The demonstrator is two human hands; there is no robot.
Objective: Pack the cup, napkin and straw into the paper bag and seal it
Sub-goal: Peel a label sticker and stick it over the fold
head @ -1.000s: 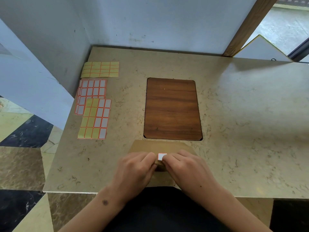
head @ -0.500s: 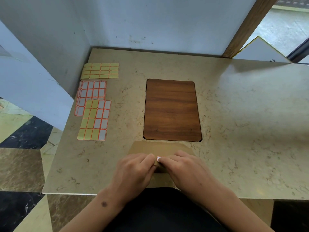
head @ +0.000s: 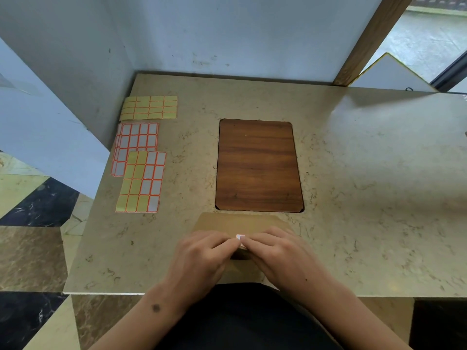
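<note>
While your left hand (head: 202, 253) and right hand (head: 280, 251) pinch the white sticker (head: 240, 238) onto the folded top, the paper bag (head: 235, 223) lies at the counter (head: 366, 198) near edge; judge it light and crushable, so hold its folded flap gently.

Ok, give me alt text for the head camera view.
Two hands, left hand and right hand, press a small white sticker onto a folded paper bag at the table edge; sticker sheets lie left.
</note>
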